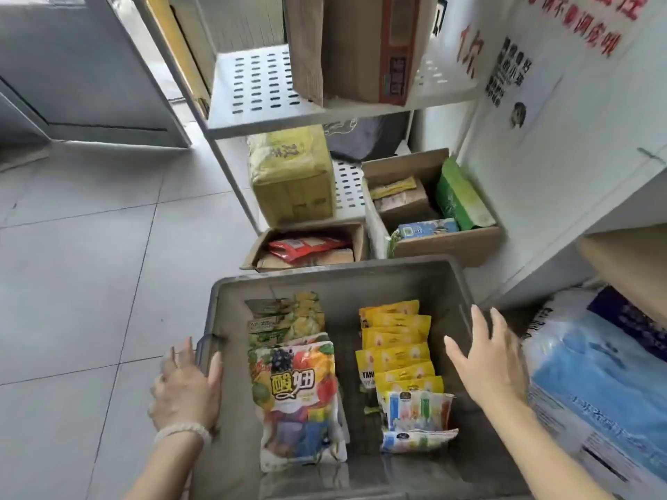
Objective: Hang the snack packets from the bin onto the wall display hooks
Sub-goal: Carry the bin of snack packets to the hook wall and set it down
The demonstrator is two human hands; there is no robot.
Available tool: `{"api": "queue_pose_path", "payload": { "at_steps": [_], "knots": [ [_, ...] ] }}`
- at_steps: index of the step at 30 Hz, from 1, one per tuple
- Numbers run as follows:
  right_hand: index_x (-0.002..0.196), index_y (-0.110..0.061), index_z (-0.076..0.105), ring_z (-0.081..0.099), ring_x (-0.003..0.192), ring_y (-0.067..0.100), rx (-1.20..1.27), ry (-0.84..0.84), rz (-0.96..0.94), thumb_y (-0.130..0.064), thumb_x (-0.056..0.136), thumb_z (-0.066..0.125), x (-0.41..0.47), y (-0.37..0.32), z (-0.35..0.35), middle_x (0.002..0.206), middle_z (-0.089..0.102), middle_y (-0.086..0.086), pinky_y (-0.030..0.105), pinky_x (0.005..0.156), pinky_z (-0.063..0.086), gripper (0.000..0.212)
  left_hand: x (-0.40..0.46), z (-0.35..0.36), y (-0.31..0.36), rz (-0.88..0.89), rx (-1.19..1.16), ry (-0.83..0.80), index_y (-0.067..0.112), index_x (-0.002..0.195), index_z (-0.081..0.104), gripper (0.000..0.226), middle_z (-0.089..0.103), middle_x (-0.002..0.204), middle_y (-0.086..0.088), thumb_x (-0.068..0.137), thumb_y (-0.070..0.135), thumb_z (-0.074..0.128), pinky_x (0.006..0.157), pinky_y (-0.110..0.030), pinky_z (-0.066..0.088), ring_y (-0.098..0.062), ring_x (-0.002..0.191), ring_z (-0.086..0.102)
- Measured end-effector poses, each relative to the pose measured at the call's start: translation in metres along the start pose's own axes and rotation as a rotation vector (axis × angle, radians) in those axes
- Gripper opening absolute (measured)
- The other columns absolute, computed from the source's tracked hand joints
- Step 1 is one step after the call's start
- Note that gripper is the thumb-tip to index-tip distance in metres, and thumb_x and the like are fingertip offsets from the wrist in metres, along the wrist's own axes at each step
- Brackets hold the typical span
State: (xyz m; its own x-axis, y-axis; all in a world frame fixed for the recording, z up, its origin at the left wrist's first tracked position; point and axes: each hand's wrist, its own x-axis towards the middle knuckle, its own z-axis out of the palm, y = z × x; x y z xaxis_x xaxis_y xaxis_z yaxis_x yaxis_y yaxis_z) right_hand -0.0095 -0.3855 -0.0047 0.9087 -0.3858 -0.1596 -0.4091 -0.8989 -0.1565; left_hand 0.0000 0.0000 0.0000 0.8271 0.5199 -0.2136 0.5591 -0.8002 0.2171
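At the grey bin's [361, 274] left rim, left hand [186, 389], grip loosely wide, holding nothing. Over the right rim, right hand [491, 359], fingers spread. Inside, snack packets [299, 398] in two rows.

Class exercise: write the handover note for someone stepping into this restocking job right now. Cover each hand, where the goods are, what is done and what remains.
Left hand: rests on the left rim of the grey bin, holding no packet.
Right hand: open, over the bin's right side, holding nothing.
Goods: fruit packets stacked in the bin's left half, yellow packets in a row on the right, with pale packets at the near end.
Done: nothing shown hung; no hooks in view.
Left: pick up packets and hang all of them.
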Motion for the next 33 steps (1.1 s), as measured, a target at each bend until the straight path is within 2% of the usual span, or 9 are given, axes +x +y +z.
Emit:
{"api": "queue_pose_path", "payload": {
  "at_steps": [2, 5, 7, 11, 16, 19, 24, 28, 33],
  "knots": [
    [0.145, -0.013, 0.02, 0.041, 0.124, 0.037, 0.029, 0.02, 0.069, -0.054, 0.086, 0.048, 0.009, 0.003, 0.012, 0.147, 0.029, 0.016, 0.042, 0.095, 0.041, 0.076, 0.012, 0.016, -0.011, -0.11, -0.073, -0.021, 0.02, 0.145, 0.019, 0.071, 0.026, 0.149, -0.012, 0.088, 0.056, 0.039, 0.101, -0.052, 0.032, -0.041, 0.128, 0.034],
    [0.142, -0.011, 0.025, 0.046, 0.114, 0.039, 0.007, 0.047, 0.109, -0.05, 0.086, 0.051, 0.026, 0.007, 0.024, 0.138, 0.042, 0.017, 0.042, 0.087, 0.044, 0.073, 0.03, 0.042, -0.027, -0.165, -0.204, -0.095, 0.016, 0.146, 0.013, 0.072, 0.031, 0.147, -0.017, 0.089, 0.052, 0.04, 0.101, -0.051, 0.033, -0.041, 0.127, 0.037],
    [0.141, -0.011, 0.027, 0.047, 0.112, 0.04, 0.024, 0.042, 0.136, -0.046, 0.086, 0.053, 0.034, 0.007, 0.031, 0.134, 0.045, 0.018, 0.042, 0.085, 0.045, 0.07, 0.035, 0.053, -0.028, -0.152, -0.217, -0.114, 0.019, 0.146, 0.014, 0.067, 0.037, 0.144, -0.019, 0.091, 0.048, 0.041, 0.097, -0.049, 0.034, -0.044, 0.122, 0.042],
    [0.14, -0.014, 0.024, 0.051, 0.108, 0.039, 0.067, 0.0, 0.178, -0.036, 0.087, 0.057, 0.039, 0.002, 0.041, 0.134, 0.038, 0.017, 0.039, 0.072, 0.048, 0.066, 0.037, 0.063, -0.026, -0.116, -0.178, -0.062, 0.024, 0.143, 0.024, 0.058, 0.048, 0.132, -0.024, 0.092, 0.047, 0.04, 0.091, -0.048, 0.038, -0.045, 0.113, 0.048],
    [0.137, -0.02, 0.027, 0.052, 0.1, 0.039, 0.193, -0.01, 0.21, -0.016, 0.084, 0.064, 0.04, 0.006, 0.042, 0.123, 0.039, 0.019, 0.047, 0.076, 0.051, 0.065, 0.031, 0.061, -0.03, -0.08, -0.226, -0.032, 0.028, 0.141, 0.029, 0.054, 0.049, 0.132, -0.023, 0.092, 0.045, 0.043, 0.093, -0.049, 0.039, -0.044, 0.114, 0.047],
    [0.136, -0.02, 0.029, 0.054, 0.091, 0.034, 0.251, -0.018, 0.224, -0.013, 0.083, 0.065, 0.029, 0.01, 0.037, 0.121, 0.038, 0.018, 0.042, 0.069, 0.049, 0.064, 0.015, 0.055, -0.036, -0.105, -0.231, -0.018, 0.031, 0.142, 0.028, 0.055, 0.049, 0.132, -0.021, 0.091, 0.047, 0.042, 0.092, -0.049, 0.04, -0.044, 0.114, 0.048],
    [0.137, -0.018, 0.033, 0.042, 0.077, 0.025, 0.312, -0.005, 0.224, -0.014, 0.082, 0.067, -0.005, 0.015, 0.02, 0.117, 0.04, 0.018, 0.039, 0.065, 0.044, 0.064, -0.007, 0.013, -0.048, -0.098, -0.205, 0.023, 0.032, 0.141, 0.029, 0.054, 0.056, 0.123, -0.021, 0.091, 0.048, 0.041, 0.087, -0.049, 0.041, -0.044, 0.108, 0.051],
    [0.138, -0.018, 0.035, 0.047, 0.085, 0.029, 0.332, -0.022, 0.221, -0.015, 0.082, 0.067, -0.035, 0.003, -0.021, 0.123, 0.041, 0.019, 0.035, 0.066, 0.038, 0.065, -0.024, -0.045, -0.056, -0.109, -0.177, 0.033, 0.032, 0.14, 0.03, 0.053, 0.055, 0.126, -0.02, 0.091, 0.049, 0.042, 0.087, -0.048, 0.042, -0.044, 0.109, 0.051],
    [0.137, -0.021, 0.037, 0.05, 0.092, 0.035, 0.348, -0.03, 0.208, -0.016, 0.082, 0.068, -0.077, -0.016, -0.1, 0.12, 0.043, 0.018, 0.037, 0.067, 0.038, 0.063, -0.06, -0.136, -0.07, -0.116, -0.179, 0.036, 0.032, 0.14, 0.031, 0.052, 0.055, 0.127, -0.019, 0.091, 0.048, 0.042, 0.089, -0.047, 0.041, -0.043, 0.11, 0.051]
  ]
}}
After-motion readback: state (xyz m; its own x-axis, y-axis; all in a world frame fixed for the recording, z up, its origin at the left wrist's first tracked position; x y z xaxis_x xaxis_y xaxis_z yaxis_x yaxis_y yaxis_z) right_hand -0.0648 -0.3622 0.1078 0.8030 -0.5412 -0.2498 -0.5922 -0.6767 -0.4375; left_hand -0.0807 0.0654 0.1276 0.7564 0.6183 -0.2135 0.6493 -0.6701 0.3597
